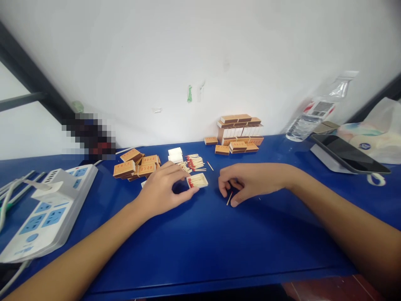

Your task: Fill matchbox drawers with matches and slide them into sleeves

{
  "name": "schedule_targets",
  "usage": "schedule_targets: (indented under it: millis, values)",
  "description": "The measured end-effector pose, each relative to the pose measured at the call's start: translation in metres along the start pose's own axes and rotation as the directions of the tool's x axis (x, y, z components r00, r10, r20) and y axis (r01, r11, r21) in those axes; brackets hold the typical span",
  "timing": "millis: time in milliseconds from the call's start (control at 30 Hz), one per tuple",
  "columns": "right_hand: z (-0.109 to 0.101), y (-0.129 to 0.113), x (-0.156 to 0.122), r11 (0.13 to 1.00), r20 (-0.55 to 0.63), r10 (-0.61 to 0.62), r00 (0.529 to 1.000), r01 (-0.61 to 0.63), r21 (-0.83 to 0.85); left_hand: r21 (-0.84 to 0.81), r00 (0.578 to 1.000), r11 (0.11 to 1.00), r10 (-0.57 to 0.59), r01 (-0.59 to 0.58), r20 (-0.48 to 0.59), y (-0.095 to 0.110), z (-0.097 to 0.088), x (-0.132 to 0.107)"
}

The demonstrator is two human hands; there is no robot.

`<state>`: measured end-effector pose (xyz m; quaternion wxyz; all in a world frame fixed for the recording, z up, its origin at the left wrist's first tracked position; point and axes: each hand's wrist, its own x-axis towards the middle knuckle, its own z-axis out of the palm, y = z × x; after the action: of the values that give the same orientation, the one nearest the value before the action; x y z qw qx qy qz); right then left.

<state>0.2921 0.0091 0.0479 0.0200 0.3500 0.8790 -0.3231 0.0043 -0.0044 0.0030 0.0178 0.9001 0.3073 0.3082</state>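
My left hand [163, 188] rests on the blue table [200, 238], with thumb and fingers closed on the sides of a small open matchbox tray [198, 180] that has matches in it. To its right, my right hand [247, 182] curls with its fingertips on the table, pinching a single match [229, 198]. A loose heap of red-tipped matches [194, 162] lies just behind the tray. A lone match [210, 166] lies beside the heap.
A pile of brown matchboxes [138, 165] lies at the left, white inner trays [175, 155] beside it. A stack of matchboxes [239, 131] stands against the wall. A power strip [46, 209] lies far left. A water bottle [316, 113], a tablet [347, 154] and a plastic bag [379, 129] are at right.
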Motion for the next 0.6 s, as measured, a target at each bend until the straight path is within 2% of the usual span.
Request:
schedule_targets:
  millis: [133,200,267,367,467,600]
  values:
    - [0.005,-0.007,0.004,0.999,0.088,0.031,0.996,-0.033,0.021,-0.023,0.999,0.999,0.022,-0.021,0.044,-0.001,0.001,-0.001]
    - [0.005,-0.008,0.005,0.998,0.09,0.047,0.995,-0.051,0.033,-0.021,1.0,1.0,0.011,-0.01,0.021,-0.002,0.001,-0.001]
    - [0.005,-0.008,0.005,0.997,0.026,0.059,0.998,-0.06,0.045,-0.019,1.0,1.0,-0.011,0.011,-0.007,-0.002,0.002,0.0]
    - [0.006,-0.005,0.008,0.996,-0.152,0.062,0.986,-0.051,0.077,-0.044,1.0,0.999,0.013,-0.012,0.017,-0.002,0.002,0.001]
    - [0.008,0.0,0.012,0.995,-0.319,0.043,0.947,-0.012,0.096,-0.031,1.0,0.999,0.008,-0.008,0.002,-0.002,0.001,0.001]
    - [0.012,0.003,0.018,0.995,-0.458,0.012,0.889,0.034,0.093,-0.048,1.0,0.999,0.014,-0.014,0.0,-0.002,-0.001,0.0]
